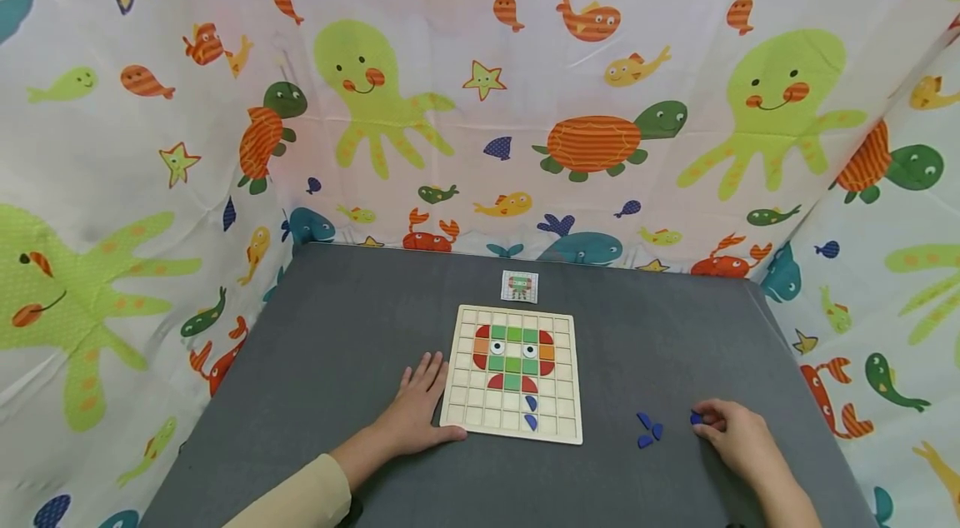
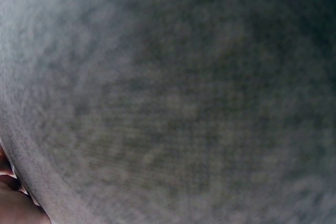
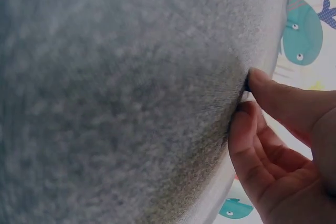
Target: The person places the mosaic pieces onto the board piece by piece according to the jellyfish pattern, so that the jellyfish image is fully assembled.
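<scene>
In the head view my left hand [image 1: 412, 418] rests with fingers extended along the left edge of a wooden grid board [image 1: 459, 407]. Red, green and orange tiles and two round eye tiles form a figure on it. Two blue tiles [image 1: 531, 422] with a curved edge lie in the squares below the figure. Off to the right, my right hand [image 1: 738, 436] pinches a small blue tile [image 1: 697, 418] between thumb and fingers, low at the table. The right wrist view shows this tile only as a dark sliver by the thumb [image 3: 289, 103].
Three loose blue tiles [image 1: 645, 441] lie between the board and my right hand. A small picture card [image 1: 520, 286] with a similar figure lies behind the board. The grey table [image 1: 360, 303] is bordered by a curtain [image 1: 465, 112] printed with sea animals.
</scene>
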Demonstrator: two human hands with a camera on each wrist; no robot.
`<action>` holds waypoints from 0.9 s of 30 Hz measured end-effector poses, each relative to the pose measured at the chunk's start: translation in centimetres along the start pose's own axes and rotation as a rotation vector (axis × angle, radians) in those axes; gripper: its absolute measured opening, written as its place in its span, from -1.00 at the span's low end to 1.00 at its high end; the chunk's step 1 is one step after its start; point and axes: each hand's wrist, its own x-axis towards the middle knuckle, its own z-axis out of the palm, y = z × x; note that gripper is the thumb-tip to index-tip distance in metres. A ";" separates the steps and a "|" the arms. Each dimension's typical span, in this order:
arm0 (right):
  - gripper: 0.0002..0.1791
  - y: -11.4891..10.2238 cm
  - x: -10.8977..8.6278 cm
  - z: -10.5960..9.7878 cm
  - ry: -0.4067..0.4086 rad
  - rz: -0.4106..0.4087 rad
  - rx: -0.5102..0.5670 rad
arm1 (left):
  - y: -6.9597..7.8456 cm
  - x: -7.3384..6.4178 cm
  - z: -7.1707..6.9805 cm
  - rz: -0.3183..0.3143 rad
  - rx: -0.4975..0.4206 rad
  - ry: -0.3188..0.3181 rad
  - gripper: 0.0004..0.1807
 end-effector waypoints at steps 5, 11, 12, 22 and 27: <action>-0.83 -0.3 0.3 -0.1 -0.004 0.007 -0.009 | 0.1 0.0 -0.1 0.007 -0.007 0.003 0.32; -0.80 -0.4 0.4 0.2 0.035 -0.018 -0.044 | 0.2 0.0 0.0 0.001 -0.001 -0.001 0.31; -0.80 -0.4 0.4 0.2 0.038 -0.019 -0.045 | 0.2 0.0 0.0 0.000 0.001 -0.002 0.31; -0.71 -0.7 0.5 -0.1 0.008 0.061 0.004 | 0.1 0.0 0.0 -0.003 -0.003 -0.022 0.33; -0.74 -0.7 0.5 -0.3 0.005 0.057 0.011 | 0.0 0.2 0.1 -0.009 -0.007 -0.018 0.33</action>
